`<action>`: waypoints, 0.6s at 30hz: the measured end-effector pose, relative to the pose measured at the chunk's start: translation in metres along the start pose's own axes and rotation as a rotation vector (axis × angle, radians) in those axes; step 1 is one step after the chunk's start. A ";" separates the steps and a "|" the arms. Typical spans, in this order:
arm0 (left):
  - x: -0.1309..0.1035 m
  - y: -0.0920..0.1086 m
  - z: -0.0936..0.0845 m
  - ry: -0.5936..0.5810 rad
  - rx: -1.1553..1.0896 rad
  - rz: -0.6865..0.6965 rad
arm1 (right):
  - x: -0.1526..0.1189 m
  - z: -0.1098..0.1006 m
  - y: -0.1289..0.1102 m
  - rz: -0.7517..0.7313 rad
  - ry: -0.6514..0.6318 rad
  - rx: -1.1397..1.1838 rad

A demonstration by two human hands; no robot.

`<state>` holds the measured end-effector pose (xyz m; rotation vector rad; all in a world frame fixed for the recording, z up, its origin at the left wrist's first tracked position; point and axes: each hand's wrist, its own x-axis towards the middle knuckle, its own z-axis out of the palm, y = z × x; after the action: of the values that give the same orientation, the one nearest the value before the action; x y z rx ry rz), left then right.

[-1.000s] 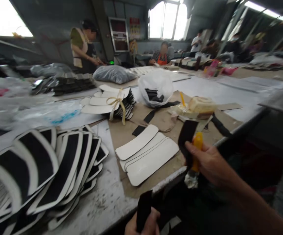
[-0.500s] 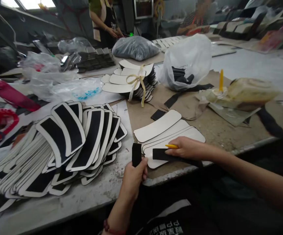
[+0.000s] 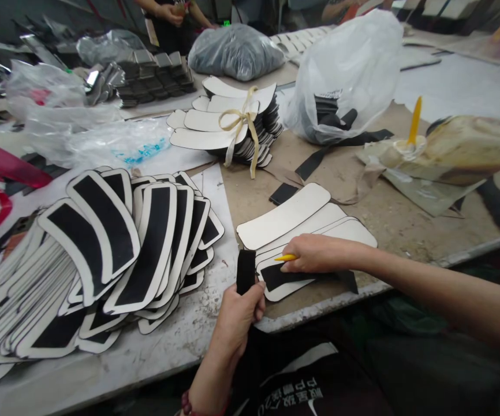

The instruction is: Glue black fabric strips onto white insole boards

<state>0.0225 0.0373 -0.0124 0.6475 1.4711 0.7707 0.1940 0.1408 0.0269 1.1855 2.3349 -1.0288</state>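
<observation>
My left hand (image 3: 239,312) is closed around a black strip (image 3: 245,270), whose end stands up above the thumb at the table's front edge. My right hand (image 3: 319,253) is closed on a yellow pointed stick (image 3: 285,257). Beneath its fingers another black strip (image 3: 275,277) lies lengthwise along the nearest of several overlapping white curved pieces (image 3: 284,216). The strip's far end hangs past the piece, below my right wrist. To the left spreads a big pile of white curved pieces with black strips on them (image 3: 148,248).
A bundle of white pieces (image 3: 215,121) is tied with a cream ribbon. Behind the work are a clear bag (image 3: 349,69) with black strips inside and a stained plastic container (image 3: 470,150). A second yellow stick (image 3: 415,121) stands beside the container. Another person's hands (image 3: 170,13) show at the back.
The view has tilted down and come closer. My right hand has shifted slightly left along the black strip on the white piece. My left hand keeps its hold.
</observation>
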 end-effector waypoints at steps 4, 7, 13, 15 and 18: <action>0.000 0.003 0.002 0.019 0.011 -0.015 | 0.002 0.001 -0.001 0.014 0.034 -0.061; 0.002 0.005 0.004 0.039 0.025 -0.019 | 0.003 0.002 -0.002 0.001 0.040 -0.084; 0.007 0.000 0.009 0.107 0.050 0.010 | 0.002 0.002 -0.007 0.008 0.038 -0.136; 0.007 -0.003 0.009 0.131 0.051 0.012 | -0.007 0.000 -0.003 -0.003 0.055 -0.173; 0.005 -0.007 0.005 0.155 0.044 0.019 | -0.034 -0.005 0.015 0.047 0.085 -0.184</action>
<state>0.0274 0.0376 -0.0208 0.6476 1.6293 0.8198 0.2269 0.1314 0.0432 1.2273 2.3947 -0.7436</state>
